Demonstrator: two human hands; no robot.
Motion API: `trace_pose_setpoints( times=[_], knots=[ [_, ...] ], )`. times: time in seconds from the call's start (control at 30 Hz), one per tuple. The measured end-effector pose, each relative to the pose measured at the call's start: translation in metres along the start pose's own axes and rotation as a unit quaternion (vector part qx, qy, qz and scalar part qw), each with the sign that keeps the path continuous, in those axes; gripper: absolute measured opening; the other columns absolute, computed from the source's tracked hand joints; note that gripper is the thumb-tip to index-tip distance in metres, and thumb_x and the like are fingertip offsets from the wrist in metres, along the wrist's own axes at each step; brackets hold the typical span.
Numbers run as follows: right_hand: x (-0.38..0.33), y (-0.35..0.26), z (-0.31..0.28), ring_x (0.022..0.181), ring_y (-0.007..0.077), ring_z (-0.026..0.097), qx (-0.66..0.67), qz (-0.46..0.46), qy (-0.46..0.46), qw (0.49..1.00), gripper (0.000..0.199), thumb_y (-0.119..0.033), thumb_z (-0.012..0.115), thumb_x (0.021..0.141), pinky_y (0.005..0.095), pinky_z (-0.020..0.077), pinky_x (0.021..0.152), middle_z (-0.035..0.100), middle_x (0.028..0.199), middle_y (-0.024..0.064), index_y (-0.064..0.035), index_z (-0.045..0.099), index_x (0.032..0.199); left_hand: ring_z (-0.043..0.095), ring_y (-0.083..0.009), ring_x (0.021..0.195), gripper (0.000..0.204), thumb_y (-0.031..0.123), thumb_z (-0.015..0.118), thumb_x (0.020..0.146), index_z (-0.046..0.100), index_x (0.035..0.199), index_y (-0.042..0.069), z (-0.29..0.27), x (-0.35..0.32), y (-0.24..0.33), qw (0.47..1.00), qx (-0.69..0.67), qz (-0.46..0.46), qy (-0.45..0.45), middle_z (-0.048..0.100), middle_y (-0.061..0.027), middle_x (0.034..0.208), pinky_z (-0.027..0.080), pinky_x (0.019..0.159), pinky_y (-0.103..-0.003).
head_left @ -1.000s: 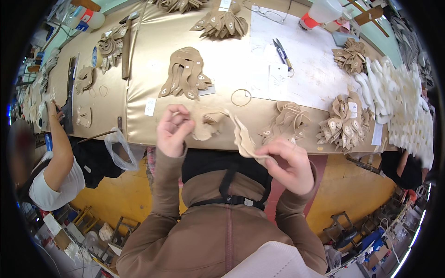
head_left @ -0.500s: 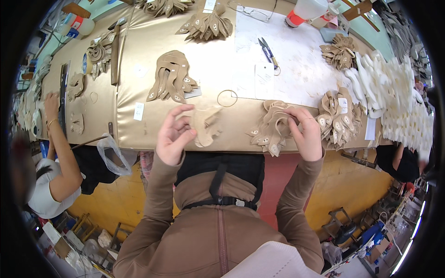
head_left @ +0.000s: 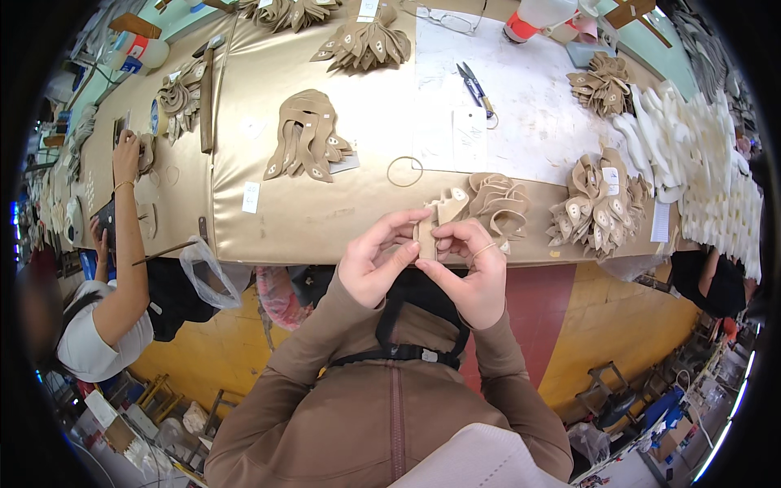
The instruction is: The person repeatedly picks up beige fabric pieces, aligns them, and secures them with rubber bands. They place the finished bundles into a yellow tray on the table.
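My left hand (head_left: 376, 262) and my right hand (head_left: 473, 275) meet at the table's near edge. Between them they pinch a beige cut piece (head_left: 448, 205) that looks like leather or fabric, one end pale and rounded. The fingers cover part of it, so I cannot tell if it is one layer or more. Just right of my right hand lies a loose pile of curled beige pieces (head_left: 498, 202). Beyond my hands a thin ring-shaped band (head_left: 389, 172) lies flat. Farther left sits a stack of beige pieces (head_left: 303, 140).
Tagged bundles of beige pieces (head_left: 600, 207) stand right, beside white foam-like pieces (head_left: 706, 191). Snips (head_left: 477, 88) and glasses (head_left: 447, 19) lie on white paper. A hammer (head_left: 207, 102) lies left, and a person's arm (head_left: 130, 244) reaches over the table there.
My left hand has come right with its beige piece, and my right hand has left the pile to join it. Both now grip at the middle. The person at left has moved an arm farther out.
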State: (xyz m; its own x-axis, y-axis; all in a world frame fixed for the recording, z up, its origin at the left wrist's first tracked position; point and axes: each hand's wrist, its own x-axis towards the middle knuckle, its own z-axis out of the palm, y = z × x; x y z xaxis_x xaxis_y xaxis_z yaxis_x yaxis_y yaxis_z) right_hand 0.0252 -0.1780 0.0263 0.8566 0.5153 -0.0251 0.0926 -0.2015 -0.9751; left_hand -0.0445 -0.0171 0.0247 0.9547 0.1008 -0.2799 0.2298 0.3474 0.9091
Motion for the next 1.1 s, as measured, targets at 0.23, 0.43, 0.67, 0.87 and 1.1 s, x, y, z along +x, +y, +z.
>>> trace_pose_setpoints(
  times=[0.23,0.43,0.67,0.87,1.1],
  knots=[
    [0.002,0.006,0.01,0.092,0.0122,0.063,0.136,0.061,-0.016,0.989,0.021,0.001,0.069,0.085,0.0261,0.0537,0.076,0.06,0.099,0.0069,0.0032,0.061,0.105,0.061,-0.0138,0.097,0.046,0.002,0.058,0.095,0.042,0.139,-0.001,-0.004,0.001,-0.003,0.999,-0.029,0.005,0.029,0.062,-0.0099,0.106,0.054,0.085,-0.028],
    [0.002,0.01,0.021,0.094,0.0098,0.059,0.335,0.125,-0.06,0.932,0.023,0.003,0.058,0.091,0.024,0.049,0.083,0.058,0.106,0.0041,0.0022,0.056,0.114,0.062,-0.0136,0.095,0.052,0.0,0.061,0.092,0.04,0.139,0.0,-0.016,-0.005,-0.002,0.996,-0.068,-0.007,0.061,0.062,-0.0087,0.104,0.051,0.083,-0.026],
    [0.001,0.011,0.038,0.099,0.009,0.054,0.36,0.159,-0.06,0.917,0.027,0.002,0.061,0.089,0.0237,0.0442,0.088,0.056,0.105,0.0031,-0.0004,0.052,0.115,0.061,-0.0125,0.096,0.053,-0.003,0.065,0.086,0.042,0.134,0.001,-0.018,-0.01,-0.002,0.992,-0.083,-0.018,0.091,0.062,-0.0087,0.104,0.048,0.086,-0.025],
    [0.003,0.018,0.033,0.095,0.0075,0.055,0.378,0.178,-0.06,0.906,0.029,0.005,0.061,0.083,0.0216,0.0448,0.084,0.056,0.101,0.002,-0.0024,0.051,0.11,0.06,-0.0128,0.099,0.047,-0.008,0.06,0.086,0.045,0.129,0.001,-0.026,-0.012,-0.013,0.992,-0.11,-0.007,0.06,0.061,-0.0083,0.105,0.047,0.087,-0.026],
    [0.001,0.009,-0.029,0.084,0.0043,0.052,0.356,0.178,-0.124,0.909,0.024,0.007,0.055,0.082,0.0196,0.0448,0.076,0.054,0.096,-0.0007,-0.0024,0.053,0.104,0.059,-0.0163,0.104,0.032,-0.012,0.056,0.084,0.061,0.115,-0.008,-0.062,-0.021,0.004,0.995,-0.047,0.063,0.057,0.06,-0.0107,0.114,0.046,0.09,-0.027]
  ],
)
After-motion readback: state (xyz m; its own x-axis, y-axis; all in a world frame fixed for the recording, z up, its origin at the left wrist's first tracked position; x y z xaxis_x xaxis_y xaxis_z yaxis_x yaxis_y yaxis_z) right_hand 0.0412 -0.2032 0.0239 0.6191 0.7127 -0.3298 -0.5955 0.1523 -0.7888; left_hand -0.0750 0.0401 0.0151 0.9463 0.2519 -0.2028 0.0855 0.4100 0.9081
